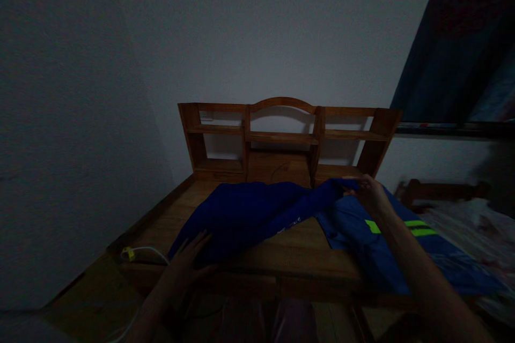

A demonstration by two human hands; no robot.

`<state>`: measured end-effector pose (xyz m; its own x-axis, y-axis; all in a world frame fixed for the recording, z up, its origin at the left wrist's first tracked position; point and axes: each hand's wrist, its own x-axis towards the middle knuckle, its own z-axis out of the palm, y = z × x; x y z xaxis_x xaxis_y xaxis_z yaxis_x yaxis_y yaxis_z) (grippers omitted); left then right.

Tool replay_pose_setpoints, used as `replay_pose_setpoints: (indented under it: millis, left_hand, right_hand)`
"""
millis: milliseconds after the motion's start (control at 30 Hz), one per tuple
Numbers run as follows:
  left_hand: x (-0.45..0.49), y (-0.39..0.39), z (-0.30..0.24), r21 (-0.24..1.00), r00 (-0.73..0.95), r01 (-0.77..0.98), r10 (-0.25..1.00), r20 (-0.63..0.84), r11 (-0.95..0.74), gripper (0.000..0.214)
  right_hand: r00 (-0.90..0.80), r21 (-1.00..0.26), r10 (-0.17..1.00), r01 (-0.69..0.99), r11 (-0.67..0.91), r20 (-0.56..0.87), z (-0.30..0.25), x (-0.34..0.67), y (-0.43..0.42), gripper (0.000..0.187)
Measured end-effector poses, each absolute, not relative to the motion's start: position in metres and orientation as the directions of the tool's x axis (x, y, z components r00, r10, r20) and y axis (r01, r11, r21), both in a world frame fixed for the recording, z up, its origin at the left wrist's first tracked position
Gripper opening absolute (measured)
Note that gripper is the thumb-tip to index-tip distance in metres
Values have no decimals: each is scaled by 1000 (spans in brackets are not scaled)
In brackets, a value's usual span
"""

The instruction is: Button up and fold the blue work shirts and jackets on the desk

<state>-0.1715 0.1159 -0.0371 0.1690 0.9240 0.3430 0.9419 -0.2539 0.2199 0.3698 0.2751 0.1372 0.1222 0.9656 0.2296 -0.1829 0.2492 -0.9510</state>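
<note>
A dark blue cloth garment [249, 214] with small white lettering near its front edge lies across the wooden desk [298, 249]. My right hand [368, 190] pinches one end of it, raised over the right part of the desk. Fingers spread, my left hand [193, 257] rests flat against the garment's near left corner. Below my right forearm, a lighter blue garment [350, 225] with bright yellow-green stripes spreads over the desk's right side. The dim light hides the exact kind of the dark blue garment.
A wooden shelf unit [281, 138] stands along the desk's back, against the wall. A white cable [151, 249] with a yellow tag lies at the left front edge. To the right are a dark curtain [462, 53] and a bed with pale bedding [470, 225].
</note>
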Motion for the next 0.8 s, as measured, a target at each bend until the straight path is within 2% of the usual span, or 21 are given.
replay_pose_setpoints:
  millis: [100, 167, 233, 367, 500, 567, 667, 800]
  left_hand:
    - [-196, 116, -47, 230, 201, 933, 930, 309, -278, 72]
    - [-205, 113, -52, 245, 195, 930, 935, 296, -272, 70]
    - [-208, 109, -53, 281, 164, 927, 943, 288, -247, 69]
    - [-203, 101, -49, 370, -8, 922, 952, 305, -111, 66]
    - [-198, 103, -36, 451, -246, 889, 912, 329, 77, 42]
    - [-196, 110, -24, 487, -358, 866, 821, 445, 114, 38]
    - [-195, 126, 11, 586, -523, 804, 584, 621, 96, 34]
    - [-205, 151, 83, 697, -682, 716, 247, 689, 33, 39]
  right_hand:
    - [-4, -942, 971, -244, 232, 240, 156, 355, 292, 16]
    - [-56, -946, 956, -170, 275, 288, 168, 345, 295, 22]
    - [-51, -925, 924, -27, 378, 379, 182, 336, 289, 30]
    - [20, -747, 751, 122, 654, 660, 227, 314, 261, 27]
    - [-37, -548, 556, 124, 827, 831, 284, 289, 236, 19]
    - [-50, -497, 508, 140, 856, 860, 308, 283, 232, 17]
    - [-5, -459, 467, 182, 870, 884, 333, 289, 229, 13]
    - [48, -405, 404, 207, 891, 913, 349, 321, 219, 13]
